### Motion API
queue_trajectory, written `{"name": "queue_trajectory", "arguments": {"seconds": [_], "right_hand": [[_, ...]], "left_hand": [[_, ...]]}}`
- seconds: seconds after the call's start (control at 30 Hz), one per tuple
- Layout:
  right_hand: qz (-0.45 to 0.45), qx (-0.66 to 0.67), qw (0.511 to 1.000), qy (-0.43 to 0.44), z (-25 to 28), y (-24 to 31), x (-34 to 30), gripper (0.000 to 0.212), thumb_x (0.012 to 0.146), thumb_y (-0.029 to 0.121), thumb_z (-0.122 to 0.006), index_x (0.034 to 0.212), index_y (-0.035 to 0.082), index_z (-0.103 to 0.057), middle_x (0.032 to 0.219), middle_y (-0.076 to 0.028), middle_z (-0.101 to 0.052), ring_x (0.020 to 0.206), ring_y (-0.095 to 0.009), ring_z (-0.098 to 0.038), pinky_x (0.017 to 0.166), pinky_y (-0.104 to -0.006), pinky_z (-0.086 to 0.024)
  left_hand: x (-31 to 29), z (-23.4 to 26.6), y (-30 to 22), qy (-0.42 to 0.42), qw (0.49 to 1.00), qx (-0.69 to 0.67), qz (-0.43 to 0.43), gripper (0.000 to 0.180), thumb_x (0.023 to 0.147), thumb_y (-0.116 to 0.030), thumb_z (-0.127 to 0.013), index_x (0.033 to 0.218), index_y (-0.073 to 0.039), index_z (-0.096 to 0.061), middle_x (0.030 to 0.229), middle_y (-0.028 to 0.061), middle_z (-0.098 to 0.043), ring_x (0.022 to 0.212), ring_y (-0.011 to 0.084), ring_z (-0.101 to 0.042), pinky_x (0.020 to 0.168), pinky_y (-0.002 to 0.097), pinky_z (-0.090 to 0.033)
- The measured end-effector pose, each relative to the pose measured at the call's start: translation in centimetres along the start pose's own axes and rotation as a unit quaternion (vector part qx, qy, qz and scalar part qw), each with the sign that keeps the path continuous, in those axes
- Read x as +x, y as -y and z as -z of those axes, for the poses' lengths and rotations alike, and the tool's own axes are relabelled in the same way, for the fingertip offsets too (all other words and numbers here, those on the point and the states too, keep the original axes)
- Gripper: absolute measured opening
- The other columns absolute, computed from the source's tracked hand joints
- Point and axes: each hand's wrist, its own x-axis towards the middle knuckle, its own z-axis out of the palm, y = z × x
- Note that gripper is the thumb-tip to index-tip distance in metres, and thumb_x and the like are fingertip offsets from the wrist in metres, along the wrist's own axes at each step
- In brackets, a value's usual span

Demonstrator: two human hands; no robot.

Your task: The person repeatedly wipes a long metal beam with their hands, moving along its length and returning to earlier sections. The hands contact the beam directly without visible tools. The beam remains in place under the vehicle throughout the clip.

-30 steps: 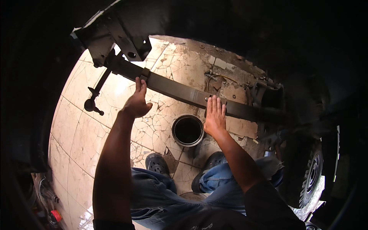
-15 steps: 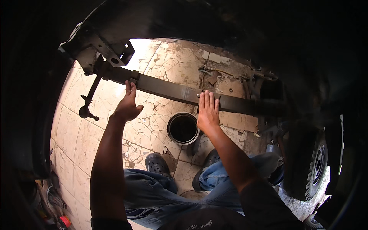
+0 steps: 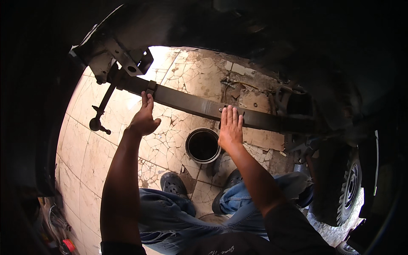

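Observation:
A long, dark leaf spring (image 3: pixel 185 100) crosses in front of me, its left end at a metal bracket (image 3: pixel 122 53) and its right end fading into shadow. My left hand (image 3: pixel 145 117) reaches up with two fingertips against the spring, beside a band clamp (image 3: pixel 151 86); its thumb stands apart. Further right, my right hand (image 3: pixel 230 127) lies with straight fingers over the spring at a second clamp, mostly hidden under the fingers. Neither hand is closed round anything. From the bracket end hangs a rod with a ball-shaped joint (image 3: pixel 95 124).
An open round can (image 3: pixel 202 145) with a dark inside stands on the cracked tile floor (image 3: pixel 95 159) below the spring, in front of my shoes (image 3: pixel 174 185). A treaded tire (image 3: pixel 349 189) is at the right. Dark vehicle bodywork (image 3: pixel 255 32) spans overhead. A red object (image 3: pixel 68 245) lies lower left.
The spring, bracket and can sit slightly lower in the picture, as the view has shifted a little. Both hands keep their places on the spring.

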Motion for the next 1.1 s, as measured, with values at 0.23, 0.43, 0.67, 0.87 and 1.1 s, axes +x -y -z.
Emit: {"name": "queue_trajectory", "arguments": {"seconds": [0.23,0.43,0.67,0.87,1.1], "right_hand": [[0.027,0.003,0.999,-0.021,-0.5,1.4,2.1,0.097,0.077,0.019,-0.067,0.153,-0.003,-0.011,0.161,-0.022,-0.010,0.150,-0.037,-0.008,0.119,-0.0526,-0.010],[0.030,-0.030,0.998,0.051,1.0,0.7,1.1,0.107,0.072,0.021,-0.072,0.153,-0.004,-0.006,0.160,-0.025,-0.008,0.149,-0.039,-0.008,0.119,-0.0531,-0.012],[0.034,0.012,0.999,0.030,0.6,1.0,0.4,0.104,0.073,0.018,-0.068,0.153,-0.004,-0.005,0.160,-0.024,-0.008,0.149,-0.039,-0.007,0.120,-0.0522,-0.011],[-0.020,0.020,0.999,0.025,1.2,-0.2,3.4,0.102,0.074,0.017,-0.067,0.153,-0.003,-0.006,0.161,-0.022,-0.008,0.150,-0.036,-0.007,0.120,-0.0498,-0.010],[-0.003,0.021,1.000,-0.017,-0.8,1.0,-0.2,0.096,0.075,0.014,-0.062,0.153,-0.003,-0.008,0.161,-0.021,-0.008,0.150,-0.036,-0.007,0.120,-0.0500,-0.008]], "left_hand": [[-0.6,-1.5,4.7,-0.072,0.996,-0.004,-0.043,0.102,0.079,-0.018,-0.066,0.152,0.003,0.001,0.158,0.0262,0.013,0.138,0.0390,-0.037,0.108,0.0370,-0.042],[0.0,-2.3,1.1,-0.059,0.998,-0.025,0.024,0.104,0.073,-0.010,-0.066,0.153,0.000,-0.002,0.160,0.0209,0.011,0.123,0.0387,-0.053,0.101,0.0407,-0.048],[-1.4,-0.5,0.8,-0.047,0.997,-0.049,0.024,0.101,0.077,-0.011,-0.067,0.153,0.001,-0.002,0.160,0.0228,0.010,0.131,0.0408,-0.045,0.104,0.0414,-0.046],[-0.6,0.4,-0.6,-0.015,0.999,-0.048,0.014,0.102,0.078,-0.014,-0.068,0.152,0.002,0.000,0.159,0.0245,0.011,0.138,0.0404,-0.037,0.107,0.0398,-0.043],[-1.3,1.4,-1.3,0.025,0.998,-0.030,0.057,0.100,0.082,-0.015,-0.067,0.152,0.002,0.003,0.159,0.0228,0.014,0.142,0.0385,-0.029,0.111,0.0390,-0.038]]}}
